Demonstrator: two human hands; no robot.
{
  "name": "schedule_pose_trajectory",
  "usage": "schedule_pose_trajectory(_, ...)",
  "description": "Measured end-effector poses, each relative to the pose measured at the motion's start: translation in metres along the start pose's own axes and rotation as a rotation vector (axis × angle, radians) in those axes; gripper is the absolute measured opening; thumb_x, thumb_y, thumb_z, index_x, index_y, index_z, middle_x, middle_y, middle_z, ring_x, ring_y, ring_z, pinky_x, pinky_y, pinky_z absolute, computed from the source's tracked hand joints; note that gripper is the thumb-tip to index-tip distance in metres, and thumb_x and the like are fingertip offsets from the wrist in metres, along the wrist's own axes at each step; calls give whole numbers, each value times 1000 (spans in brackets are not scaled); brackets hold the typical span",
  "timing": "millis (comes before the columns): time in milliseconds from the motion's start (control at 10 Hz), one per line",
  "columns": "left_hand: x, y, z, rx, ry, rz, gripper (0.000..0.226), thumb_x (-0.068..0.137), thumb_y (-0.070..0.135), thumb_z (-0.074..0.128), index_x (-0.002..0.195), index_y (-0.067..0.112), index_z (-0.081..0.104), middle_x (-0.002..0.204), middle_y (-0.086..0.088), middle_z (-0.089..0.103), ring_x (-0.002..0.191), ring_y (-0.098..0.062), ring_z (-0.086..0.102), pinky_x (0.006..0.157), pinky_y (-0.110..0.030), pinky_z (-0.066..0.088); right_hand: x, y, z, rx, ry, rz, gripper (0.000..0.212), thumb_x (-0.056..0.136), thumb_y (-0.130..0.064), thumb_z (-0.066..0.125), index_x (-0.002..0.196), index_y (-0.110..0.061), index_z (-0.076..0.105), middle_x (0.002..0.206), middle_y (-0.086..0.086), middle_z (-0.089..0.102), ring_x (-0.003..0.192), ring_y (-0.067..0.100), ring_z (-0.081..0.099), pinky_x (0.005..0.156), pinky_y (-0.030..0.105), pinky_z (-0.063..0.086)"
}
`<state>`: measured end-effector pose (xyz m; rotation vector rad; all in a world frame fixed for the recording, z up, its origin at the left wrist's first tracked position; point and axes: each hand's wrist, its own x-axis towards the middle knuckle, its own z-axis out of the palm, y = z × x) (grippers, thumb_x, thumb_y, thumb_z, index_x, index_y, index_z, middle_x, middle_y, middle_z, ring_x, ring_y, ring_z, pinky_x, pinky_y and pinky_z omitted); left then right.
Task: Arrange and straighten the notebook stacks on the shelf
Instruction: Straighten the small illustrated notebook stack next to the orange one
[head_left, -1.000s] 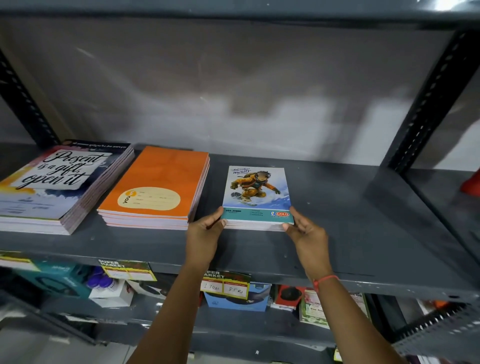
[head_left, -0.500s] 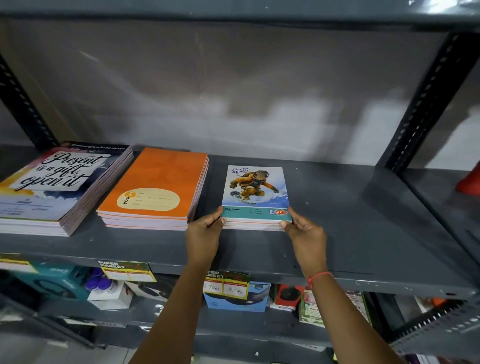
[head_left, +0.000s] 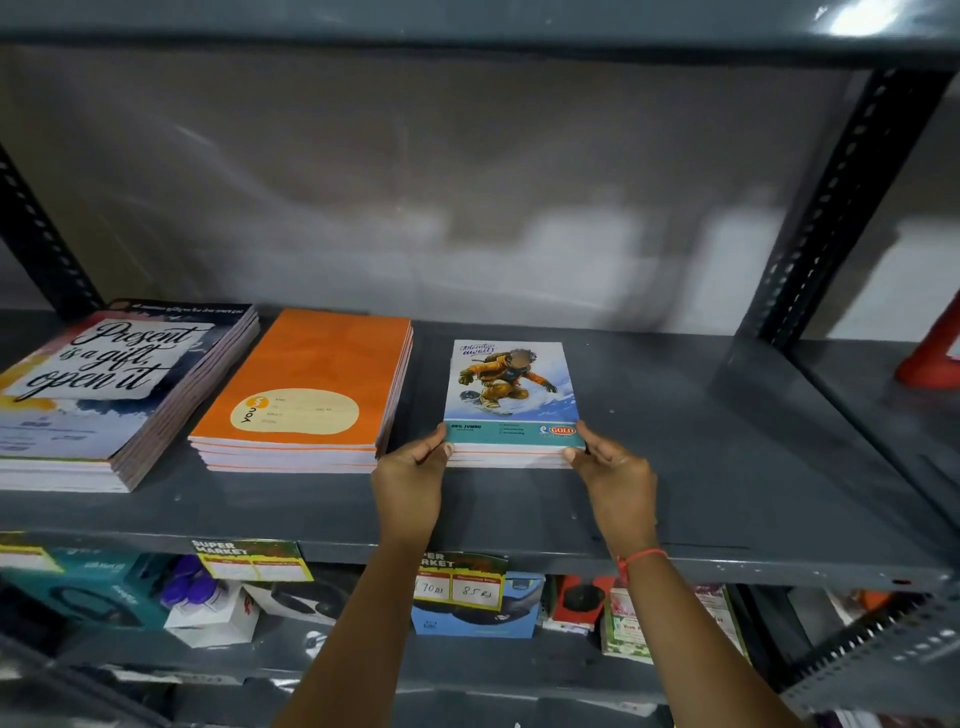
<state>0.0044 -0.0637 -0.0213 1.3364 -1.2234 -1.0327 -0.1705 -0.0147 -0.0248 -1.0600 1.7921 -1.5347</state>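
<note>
Three notebook stacks lie on a grey metal shelf (head_left: 701, 467). At the left is a stack with a "Present is a gift, open it" cover (head_left: 114, 384). An orange stack (head_left: 311, 384) sits in the middle. To its right is a small stack with a snowboarder cover (head_left: 511, 389). My left hand (head_left: 410, 478) grips that small stack's near left corner. My right hand (head_left: 613, 467) grips its near right corner. The stack rests flat on the shelf between both hands.
A perforated upright post (head_left: 831, 208) stands at the shelf's right, with a red object (head_left: 930, 358) beyond it. Price tags (head_left: 462, 577) hang on the shelf's front edge. Boxed goods (head_left: 472, 613) fill the shelf below. Bare shelf surface lies right of the small stack.
Both hands stay on the small stack's near corners. The stack has barely shifted; the view moved slightly.
</note>
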Motion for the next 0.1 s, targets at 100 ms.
schedule_pose_trajectory(100, -10, -1, -7, 37, -35, 30, 36, 89, 4, 55, 125, 0, 55, 126, -15, 62, 105, -12, 52, 95, -20, 40, -14, -6, -4, 94, -4, 39, 46, 86, 0, 58, 131, -4, 50, 131, 14, 59, 106, 13, 55, 100, 24, 45)
